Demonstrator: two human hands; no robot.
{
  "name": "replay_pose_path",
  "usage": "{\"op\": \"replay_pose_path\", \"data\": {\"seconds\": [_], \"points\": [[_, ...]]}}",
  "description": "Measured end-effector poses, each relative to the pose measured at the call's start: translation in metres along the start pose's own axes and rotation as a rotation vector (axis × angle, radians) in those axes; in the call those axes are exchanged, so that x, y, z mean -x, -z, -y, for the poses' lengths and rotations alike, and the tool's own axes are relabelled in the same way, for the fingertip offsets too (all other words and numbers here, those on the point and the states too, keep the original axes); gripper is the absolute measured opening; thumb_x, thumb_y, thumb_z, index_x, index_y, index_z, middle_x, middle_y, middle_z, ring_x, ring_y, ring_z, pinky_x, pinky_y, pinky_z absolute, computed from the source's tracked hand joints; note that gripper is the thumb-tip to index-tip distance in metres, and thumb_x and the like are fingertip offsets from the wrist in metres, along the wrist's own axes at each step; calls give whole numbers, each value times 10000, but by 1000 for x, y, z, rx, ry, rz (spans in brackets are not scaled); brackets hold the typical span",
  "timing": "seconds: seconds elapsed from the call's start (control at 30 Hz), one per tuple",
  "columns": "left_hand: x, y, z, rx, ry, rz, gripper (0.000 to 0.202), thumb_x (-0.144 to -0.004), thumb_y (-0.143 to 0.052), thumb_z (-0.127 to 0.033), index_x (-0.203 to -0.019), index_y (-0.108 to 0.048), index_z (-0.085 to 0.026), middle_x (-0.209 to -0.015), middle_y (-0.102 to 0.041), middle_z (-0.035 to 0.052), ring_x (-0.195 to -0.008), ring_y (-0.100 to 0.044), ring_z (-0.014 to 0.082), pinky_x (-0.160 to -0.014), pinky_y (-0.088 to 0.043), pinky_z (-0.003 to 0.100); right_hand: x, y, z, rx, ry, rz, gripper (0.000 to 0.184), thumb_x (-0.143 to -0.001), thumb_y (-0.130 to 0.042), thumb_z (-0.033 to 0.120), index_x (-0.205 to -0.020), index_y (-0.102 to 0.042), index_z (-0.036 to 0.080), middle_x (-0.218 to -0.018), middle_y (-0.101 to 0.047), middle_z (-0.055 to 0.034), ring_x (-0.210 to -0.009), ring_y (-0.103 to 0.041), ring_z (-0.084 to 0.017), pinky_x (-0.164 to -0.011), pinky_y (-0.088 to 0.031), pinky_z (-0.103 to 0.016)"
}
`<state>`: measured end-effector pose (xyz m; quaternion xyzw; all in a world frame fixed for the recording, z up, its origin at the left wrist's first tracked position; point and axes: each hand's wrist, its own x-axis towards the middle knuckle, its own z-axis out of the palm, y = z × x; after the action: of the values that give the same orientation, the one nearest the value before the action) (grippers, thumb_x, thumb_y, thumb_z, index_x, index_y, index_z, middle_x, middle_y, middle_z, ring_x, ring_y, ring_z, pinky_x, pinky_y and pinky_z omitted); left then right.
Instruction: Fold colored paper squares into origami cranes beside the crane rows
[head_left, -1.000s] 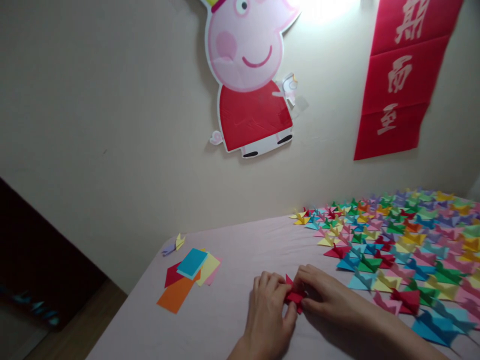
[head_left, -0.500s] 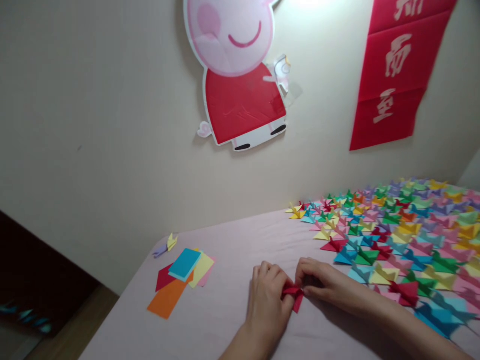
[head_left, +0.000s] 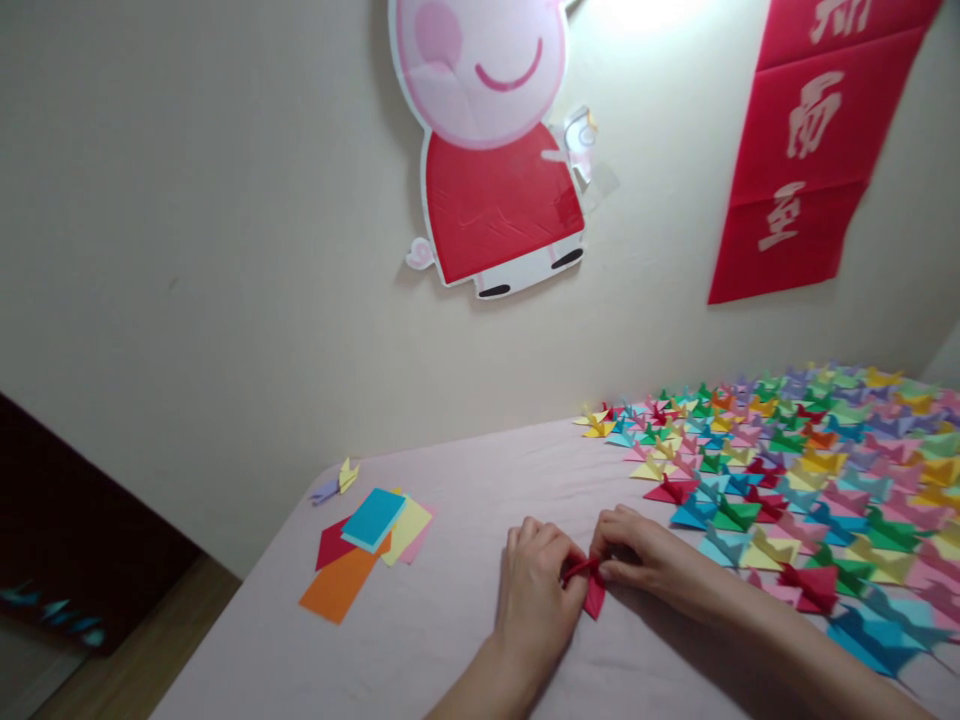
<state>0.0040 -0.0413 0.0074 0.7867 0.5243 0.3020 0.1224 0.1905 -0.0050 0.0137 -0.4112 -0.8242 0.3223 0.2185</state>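
Observation:
Between my two hands, just above the pale pink cloth, is a small red folded paper (head_left: 594,598) with a pointed lower end. My left hand (head_left: 538,575) pinches its left side with thumb and forefinger, the other fingers curled on the cloth. From the right, my right hand (head_left: 631,550) grips its upper right edge between thumb and fingertips. The fingers cover part of the folds. Left of my hands lies a loose pile of coloured paper, with a blue sheet (head_left: 373,520) on top and an orange sheet (head_left: 337,585) nearest me.
Rows of colourful folded paper cranes (head_left: 769,548) cover the right side of the cloth-covered surface (head_left: 442,650). A yellow and a purple folded piece (head_left: 347,476) sit at the far left corner. The wall (head_left: 262,300) behind carries a pig cutout (head_left: 502,205) and a red banner (head_left: 814,190).
The red paper's lower flap shows wider and more turned toward me, while both hands keep hold of it. The whole view has shifted slightly.

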Motion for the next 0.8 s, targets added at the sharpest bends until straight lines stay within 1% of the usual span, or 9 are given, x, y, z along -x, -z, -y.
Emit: {"op": "replay_pose_path", "data": {"seconds": [0.17,0.33,0.53,0.7,0.8], "points": [[-1,2,1,39,36,-6,102,-816,-669,-131,-760,-649,-214,-791,-666,-13,-877,-541,198,-792,-365,349,-5,1,4,69,-16,16,71,-802,-581,208,-745,-622,208,-780,-646,-16,-800,-547,-201,-859,-403,-361],[-2,3,2,67,68,-1,91,-846,-655,-166,-772,-663,-220,-796,-681,-3,-871,-551,209,-796,-365,360,-6,-3,8,113,-62,-14,33,-767,-612,205,-734,-619,203,-800,-641,-29,-843,-530,-218,-756,-404,-317],[-2,6,3,101,81,31,135,-894,-595,-193,-774,-652,-220,-805,-672,-1,-882,-549,210,-809,-362,354,-10,-10,15,167,-147,-74,57,-693,-622,149,-718,-631,201,-800,-640,-31,-840,-536,-223,-745,-379,-317],[-2,9,4,152,122,48,158,-927,-545,-217,-816,-655,-239,-835,-649,-7,-867,-548,198,-801,-364,337,-11,-15,16,155,-201,-116,35,-695,-642,171,-703,-629,203,-793,-637,-29,-833,-540,-223,-738,-367,-321],[-2,9,6,151,140,55,162,-931,-535,-229,-834,-664,-244,-850,-630,1,-875,-546,199,-801,-368,332,-11,-17,13,112,-221,-146,50,-727,-645,198,-683,-622,204,-787,-647,-29,-826,-546,-220,-740,-370,-324]]}}
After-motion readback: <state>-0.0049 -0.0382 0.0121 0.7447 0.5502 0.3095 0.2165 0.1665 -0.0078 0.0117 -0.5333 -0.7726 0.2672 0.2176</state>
